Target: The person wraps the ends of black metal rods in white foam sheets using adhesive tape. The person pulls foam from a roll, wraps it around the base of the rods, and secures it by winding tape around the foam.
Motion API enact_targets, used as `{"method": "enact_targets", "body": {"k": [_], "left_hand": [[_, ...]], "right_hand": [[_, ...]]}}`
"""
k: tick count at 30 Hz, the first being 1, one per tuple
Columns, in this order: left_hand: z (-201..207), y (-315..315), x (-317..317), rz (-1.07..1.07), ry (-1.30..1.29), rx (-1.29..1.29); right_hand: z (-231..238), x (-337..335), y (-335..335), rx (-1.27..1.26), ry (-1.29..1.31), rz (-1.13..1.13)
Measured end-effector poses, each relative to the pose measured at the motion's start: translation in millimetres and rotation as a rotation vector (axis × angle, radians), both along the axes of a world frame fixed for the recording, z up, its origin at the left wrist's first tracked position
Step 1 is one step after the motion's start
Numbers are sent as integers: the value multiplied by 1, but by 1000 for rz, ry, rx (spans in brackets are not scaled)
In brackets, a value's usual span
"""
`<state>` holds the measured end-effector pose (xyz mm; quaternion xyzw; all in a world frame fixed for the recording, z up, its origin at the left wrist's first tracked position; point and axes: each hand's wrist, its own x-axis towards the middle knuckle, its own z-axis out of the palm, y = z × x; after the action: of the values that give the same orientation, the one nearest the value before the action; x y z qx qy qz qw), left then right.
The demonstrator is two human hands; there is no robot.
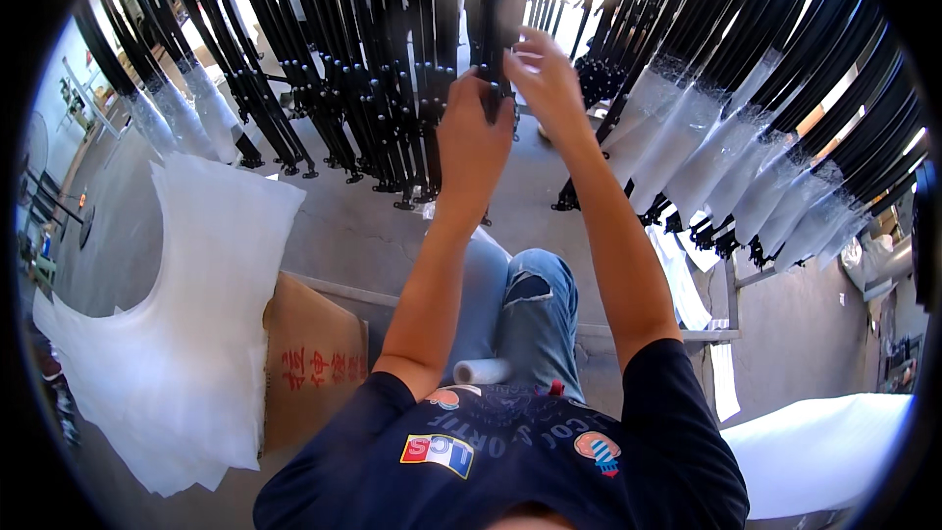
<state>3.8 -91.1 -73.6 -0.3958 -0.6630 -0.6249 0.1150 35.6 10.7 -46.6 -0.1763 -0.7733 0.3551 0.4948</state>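
Note:
In front of me many long black metal bars (368, 59) with jointed lower ends hang in rows. My left hand (474, 132) is curled round a dark bar among them, its thumb and fingers pressed to either side. Just to its right and slightly higher, my right hand (549, 83) has bent fingers pointing at the same bar. Motion blurs its fingertips, so what they touch is unclear. On my lap rests a small white roll (481, 371).
Bars at the right have clear plastic wrap (706, 137) round their lower parts; a few at far left (201, 103) do too. White sheets (147, 324) drape over a brown cardboard box (312, 353) at left. Another white sheet (824, 447) lies at lower right. A metal rail (599, 331) runs before my knees.

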Motion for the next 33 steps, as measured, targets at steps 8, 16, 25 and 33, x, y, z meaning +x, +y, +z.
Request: {"method": "enact_targets", "body": {"k": [8,16,25,33], "left_hand": [[-2,8,-17,-159,-249,145],[4,40,-37,-709,-340,244],[26,36,-38,-994,-573,34],[9,55,-44,-850,-487,79]], "right_hand": [[3,10,9,-43,-150,76],[-6,32,14,69,-75,-9],[10,51,-1,-13,131,-64],[-5,60,23,-77,192,34]]}}
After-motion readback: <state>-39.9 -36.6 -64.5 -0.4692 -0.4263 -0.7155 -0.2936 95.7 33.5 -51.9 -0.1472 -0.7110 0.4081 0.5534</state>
